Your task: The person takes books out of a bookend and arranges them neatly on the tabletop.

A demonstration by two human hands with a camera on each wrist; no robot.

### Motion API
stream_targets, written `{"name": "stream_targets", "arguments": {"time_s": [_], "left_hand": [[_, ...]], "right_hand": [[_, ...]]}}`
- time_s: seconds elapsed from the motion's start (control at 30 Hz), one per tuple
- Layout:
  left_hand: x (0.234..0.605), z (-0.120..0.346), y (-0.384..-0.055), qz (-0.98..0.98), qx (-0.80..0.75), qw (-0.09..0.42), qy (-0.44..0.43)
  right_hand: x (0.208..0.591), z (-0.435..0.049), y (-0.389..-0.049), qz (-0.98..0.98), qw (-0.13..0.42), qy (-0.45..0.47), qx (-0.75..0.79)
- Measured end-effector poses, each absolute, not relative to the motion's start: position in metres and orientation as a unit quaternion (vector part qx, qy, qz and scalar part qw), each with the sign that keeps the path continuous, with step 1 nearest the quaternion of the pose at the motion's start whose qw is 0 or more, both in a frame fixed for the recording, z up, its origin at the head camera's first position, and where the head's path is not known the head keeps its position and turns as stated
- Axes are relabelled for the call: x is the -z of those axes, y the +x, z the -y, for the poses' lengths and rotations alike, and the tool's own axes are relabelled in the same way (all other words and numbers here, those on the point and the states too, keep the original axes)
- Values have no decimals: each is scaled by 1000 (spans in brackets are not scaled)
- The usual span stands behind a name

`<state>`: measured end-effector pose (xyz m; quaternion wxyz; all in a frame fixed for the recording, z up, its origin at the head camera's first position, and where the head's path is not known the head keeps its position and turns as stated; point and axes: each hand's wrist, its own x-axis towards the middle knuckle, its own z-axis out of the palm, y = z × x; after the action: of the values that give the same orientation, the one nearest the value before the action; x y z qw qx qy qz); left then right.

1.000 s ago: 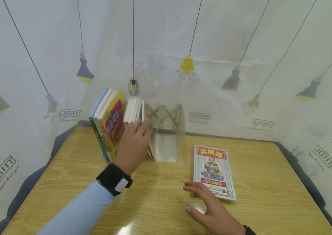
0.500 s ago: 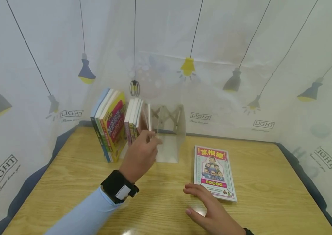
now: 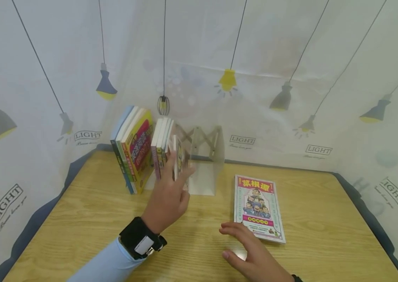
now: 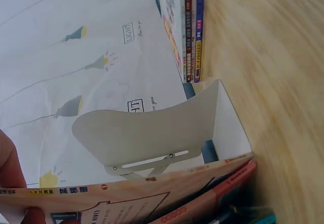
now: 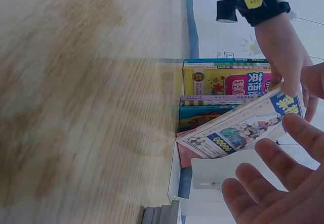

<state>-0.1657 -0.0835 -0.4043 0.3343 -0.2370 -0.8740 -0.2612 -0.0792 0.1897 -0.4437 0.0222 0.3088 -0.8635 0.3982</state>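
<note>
Wood tbl (image 3: 192, 243), rack (image 3: 202, 178) work underway

Rack's far & left of ctr, holding a row (image 3: 155, 156) of books. L hand (image 3: 166, 197) pinches top of the tilted book (image 5: 248, 133) at the row's R end. R hand (image 3: 255, 256), fingers apart & holding nothing, is by the flat book's (image 3: 259, 205) near-L corner; tilted book's well apart, far & left of it. Step's prob. shifting tilted book in rack; next move likely needs a steady pinch w/o dragging the row.
</note>
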Motion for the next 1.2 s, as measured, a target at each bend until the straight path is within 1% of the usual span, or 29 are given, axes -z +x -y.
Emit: {"name": "stream_targets", "arguments": {"time_s": [0.1,0.3,0.63,0.73,0.83,1.0,1.2], "left_hand": [[408,84,-161,877,248,331,-243],[417,85,-154,874,220,326,-284],[417,90,-142,886,246,302,-250],[410,93,-134,885,259,306,-236],[399,96,-122,882,250,323,-234],[380,102,-97,864,228,354,-277],[365,109,-71,839,257,336,-344]], "right_hand": [[442,-189,-79,862,15,302,-407],[445,-189,-79,866,23,315,-389],[445,-190,-78,865,26,318,-388],[444,-189,-78,863,26,321,-389],[444,-189,-78,862,23,326,-388],[443,-190,-78,862,28,324,-389],[439,-189,-78,862,12,262,-435]]}}
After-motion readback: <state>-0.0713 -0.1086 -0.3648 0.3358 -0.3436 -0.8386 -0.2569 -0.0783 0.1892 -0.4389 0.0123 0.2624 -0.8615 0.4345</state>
